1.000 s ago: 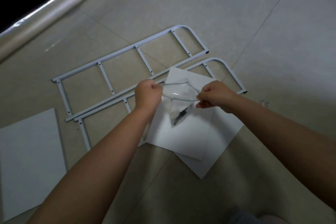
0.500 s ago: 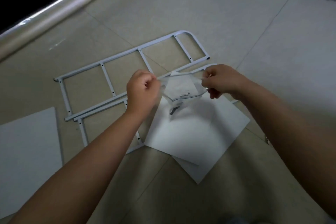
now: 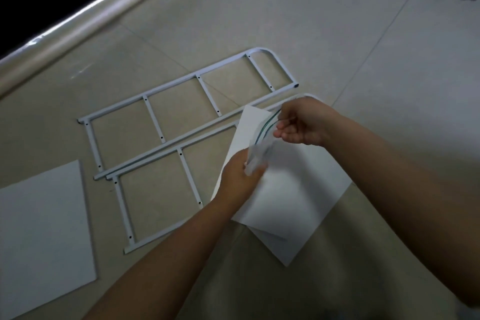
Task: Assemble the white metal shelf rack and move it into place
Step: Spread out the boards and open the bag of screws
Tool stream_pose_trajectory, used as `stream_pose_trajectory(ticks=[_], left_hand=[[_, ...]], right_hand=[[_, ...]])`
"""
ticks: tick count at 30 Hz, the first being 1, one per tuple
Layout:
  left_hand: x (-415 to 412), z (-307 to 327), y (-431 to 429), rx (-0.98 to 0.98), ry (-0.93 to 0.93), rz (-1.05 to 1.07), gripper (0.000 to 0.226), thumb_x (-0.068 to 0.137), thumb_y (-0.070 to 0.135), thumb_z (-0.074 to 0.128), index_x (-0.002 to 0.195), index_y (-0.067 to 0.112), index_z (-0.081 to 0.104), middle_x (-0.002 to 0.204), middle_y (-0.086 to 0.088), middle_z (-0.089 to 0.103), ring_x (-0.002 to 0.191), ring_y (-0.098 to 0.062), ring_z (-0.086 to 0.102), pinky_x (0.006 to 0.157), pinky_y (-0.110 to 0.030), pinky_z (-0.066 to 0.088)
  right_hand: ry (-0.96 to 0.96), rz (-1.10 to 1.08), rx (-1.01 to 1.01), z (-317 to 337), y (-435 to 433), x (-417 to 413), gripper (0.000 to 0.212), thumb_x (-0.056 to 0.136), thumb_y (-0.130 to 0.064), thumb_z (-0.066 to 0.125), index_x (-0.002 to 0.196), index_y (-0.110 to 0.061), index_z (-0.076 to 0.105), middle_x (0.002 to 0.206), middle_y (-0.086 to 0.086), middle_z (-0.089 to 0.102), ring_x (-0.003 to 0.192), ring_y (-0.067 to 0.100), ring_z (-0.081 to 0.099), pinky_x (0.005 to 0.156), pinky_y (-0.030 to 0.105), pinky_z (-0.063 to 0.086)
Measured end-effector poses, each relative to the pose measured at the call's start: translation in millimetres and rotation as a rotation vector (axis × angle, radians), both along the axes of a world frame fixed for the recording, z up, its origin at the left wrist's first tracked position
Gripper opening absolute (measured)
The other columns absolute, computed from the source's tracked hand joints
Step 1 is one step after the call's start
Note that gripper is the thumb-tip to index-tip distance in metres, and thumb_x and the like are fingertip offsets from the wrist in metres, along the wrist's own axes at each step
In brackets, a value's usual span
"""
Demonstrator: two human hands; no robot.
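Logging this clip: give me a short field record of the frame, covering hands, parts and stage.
Setting: tiled floor, viewed from above
Hands: left hand grips the plastic bag low down; right hand pinches its zip edge
Bag contents: too blurred to tell
Frames: far frame and near frame, white, ladder-like, flat, side by side
Panels: single panel at lower left; stacked panels under the hands, overlapping the near frame
Stage: nothing joined yet
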State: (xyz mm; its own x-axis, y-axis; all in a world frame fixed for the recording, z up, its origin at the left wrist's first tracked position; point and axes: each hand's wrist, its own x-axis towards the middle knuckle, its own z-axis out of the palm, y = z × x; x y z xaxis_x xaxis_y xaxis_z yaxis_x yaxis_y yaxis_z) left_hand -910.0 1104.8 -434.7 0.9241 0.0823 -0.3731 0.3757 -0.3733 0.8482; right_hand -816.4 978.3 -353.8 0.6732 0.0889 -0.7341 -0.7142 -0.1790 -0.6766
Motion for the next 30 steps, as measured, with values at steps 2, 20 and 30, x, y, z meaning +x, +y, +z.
stream_pose_trajectory(ticks=[2,20,30], left_hand=[[9.3,2.2,1.1,-0.044,-0.075,0.212,0.009,0.093,0.017,0.054,0.097,0.015,0.061,0.09,-0.005,0.063,0.091,-0.022,0.057,0.071,-0.023,0.042],[48.1,42.6,21.6,-0.987,0.489,0.769,0.035,0.1,0.012,0.028,0.067,0.004,0.036,0.037,-0.014,0.049,0.027,-0.013,0.045,0.061,-0.021,0.05],[85.2,58.6,-20.2,-1.047,0.661,0.544,0.032,0.098,0.01,0.029,0.067,0.009,0.035,0.06,-0.007,0.033,0.051,-0.016,0.037,0.029,-0.024,0.046]], right_hand=[[-0.008,0.042,-0.062,-4.3,-0.1,2.4,0.02,0.087,-0.001,0.038,0.069,-0.004,0.045,0.033,0.002,0.05,0.031,0.012,0.056,0.034,0.013,0.043],[-0.016,0.103,0.271,-60.3,-28.5,-41.4,0.011,0.093,-0.015,0.049,0.099,-0.01,0.056,0.097,0.01,0.062,0.087,0.024,0.064,0.072,0.032,0.056],[-0.127,-0.294,0.167,-31.6,-44.6,-20.2,0.029,0.089,0.01,0.047,0.071,-0.012,0.039,0.062,0.003,0.068,0.061,0.011,0.068,0.059,0.025,0.058]])
